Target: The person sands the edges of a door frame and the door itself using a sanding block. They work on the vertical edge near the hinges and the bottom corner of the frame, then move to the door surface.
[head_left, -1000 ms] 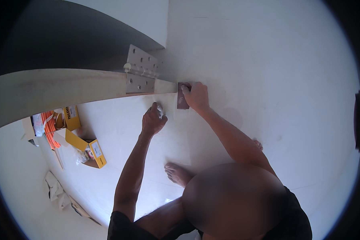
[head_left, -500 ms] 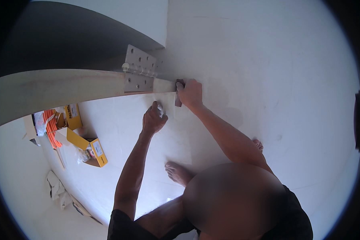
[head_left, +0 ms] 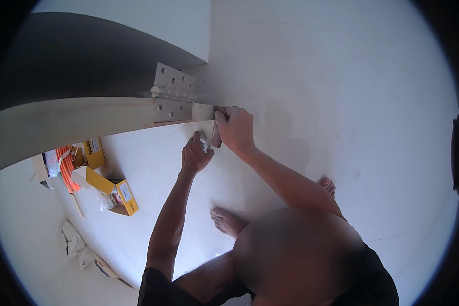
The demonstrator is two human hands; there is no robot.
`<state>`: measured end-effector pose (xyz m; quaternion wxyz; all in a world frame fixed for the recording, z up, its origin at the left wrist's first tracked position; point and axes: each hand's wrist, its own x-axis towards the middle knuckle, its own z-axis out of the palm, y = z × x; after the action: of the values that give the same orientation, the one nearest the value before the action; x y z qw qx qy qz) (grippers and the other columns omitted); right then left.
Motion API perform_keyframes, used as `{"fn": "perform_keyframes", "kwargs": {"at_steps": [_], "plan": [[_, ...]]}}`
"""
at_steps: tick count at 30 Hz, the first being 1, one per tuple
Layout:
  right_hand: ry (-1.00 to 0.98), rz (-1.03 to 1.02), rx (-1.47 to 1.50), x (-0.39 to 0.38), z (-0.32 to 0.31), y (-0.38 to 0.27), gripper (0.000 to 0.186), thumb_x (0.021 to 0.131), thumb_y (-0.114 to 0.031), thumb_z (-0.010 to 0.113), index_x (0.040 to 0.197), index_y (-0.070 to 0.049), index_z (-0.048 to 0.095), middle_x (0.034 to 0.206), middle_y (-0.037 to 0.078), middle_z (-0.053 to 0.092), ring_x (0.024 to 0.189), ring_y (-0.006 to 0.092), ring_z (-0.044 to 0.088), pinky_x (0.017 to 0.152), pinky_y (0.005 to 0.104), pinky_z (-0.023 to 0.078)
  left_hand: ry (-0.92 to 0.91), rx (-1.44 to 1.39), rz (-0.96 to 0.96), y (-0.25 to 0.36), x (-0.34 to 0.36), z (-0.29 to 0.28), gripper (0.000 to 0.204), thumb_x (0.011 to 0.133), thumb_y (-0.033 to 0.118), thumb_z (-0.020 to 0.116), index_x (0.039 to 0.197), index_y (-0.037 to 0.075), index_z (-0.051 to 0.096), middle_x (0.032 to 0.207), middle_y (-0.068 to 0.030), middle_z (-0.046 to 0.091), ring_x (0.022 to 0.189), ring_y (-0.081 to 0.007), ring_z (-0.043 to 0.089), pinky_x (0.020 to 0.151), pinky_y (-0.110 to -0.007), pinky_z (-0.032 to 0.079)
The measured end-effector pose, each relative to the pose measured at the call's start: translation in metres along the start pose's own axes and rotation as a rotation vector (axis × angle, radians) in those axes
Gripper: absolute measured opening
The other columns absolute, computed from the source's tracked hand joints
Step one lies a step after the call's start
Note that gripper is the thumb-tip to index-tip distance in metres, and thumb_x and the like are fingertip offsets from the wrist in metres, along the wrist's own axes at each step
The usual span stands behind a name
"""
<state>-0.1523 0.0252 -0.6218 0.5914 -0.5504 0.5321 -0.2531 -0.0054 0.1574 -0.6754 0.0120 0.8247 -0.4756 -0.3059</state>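
Observation:
A door panel (head_left: 76, 117) stands with its pale narrow edge facing up. A metal butt hinge (head_left: 172, 109) is set into that edge, its other leaf raised and showing screw holes. Just past the hinge, my right hand (head_left: 237, 130) is closed around a brown strip (head_left: 217, 136) that looks like sandpaper, pressed against the door's edge. My left hand (head_left: 195, 154) is beside the door, below the hinge, fingers curled round a small white crumpled piece (head_left: 204, 142). What that piece is made of does not show.
On the floor at left lie open yellow cardboard boxes (head_left: 127, 196), an orange coiled cord (head_left: 66, 171) and clear plastic bags. A white cloth (head_left: 74, 239) lies by the left wall. My bare foot (head_left: 227, 220) is on the pale floor (head_left: 270, 183) below my hands.
My right hand and the brown strip have shifted left along the edge, toward the hinge, and the strip now tilts. My left hand stays nearly in place, still holding the white piece.

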Motion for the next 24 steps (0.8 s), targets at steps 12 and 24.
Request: {"fn": "perform_keyframes", "kwargs": {"at_steps": [12, 24], "plan": [[0.181, 0.146, 0.448, 0.020, -0.074, 0.003, 0.026, 0.090, -0.019, 0.066, 0.101, 0.004, 0.073, 0.086, 0.013, 0.073, 0.075, 0.0205, 0.070, 0.068, 0.0341, 0.055, 0.184, 0.182, 0.341, 0.080, -0.024, 0.002, 0.066, 0.083, 0.017, 0.065, 0.144, 0.007, 0.040, 0.082, -0.0153, 0.066, 0.065, -0.0341, 0.066, 0.061, -0.045, 0.055], [0.204, 0.276, 0.475, 0.033, -0.087, 0.039, 0.030, 0.090, -0.022, 0.068, 0.105, 0.004, 0.071, 0.091, 0.011, 0.072, 0.079, 0.0162, 0.068, 0.072, 0.0312, 0.055, 0.064, 0.807, 0.117, 0.098, 0.011, 0.012, 0.096, 0.079, 0.022, 0.070, 0.159, 0.008, 0.018, 0.063, -0.0038, 0.061, 0.050, -0.0187, 0.061, 0.045, -0.034, 0.045]]}}
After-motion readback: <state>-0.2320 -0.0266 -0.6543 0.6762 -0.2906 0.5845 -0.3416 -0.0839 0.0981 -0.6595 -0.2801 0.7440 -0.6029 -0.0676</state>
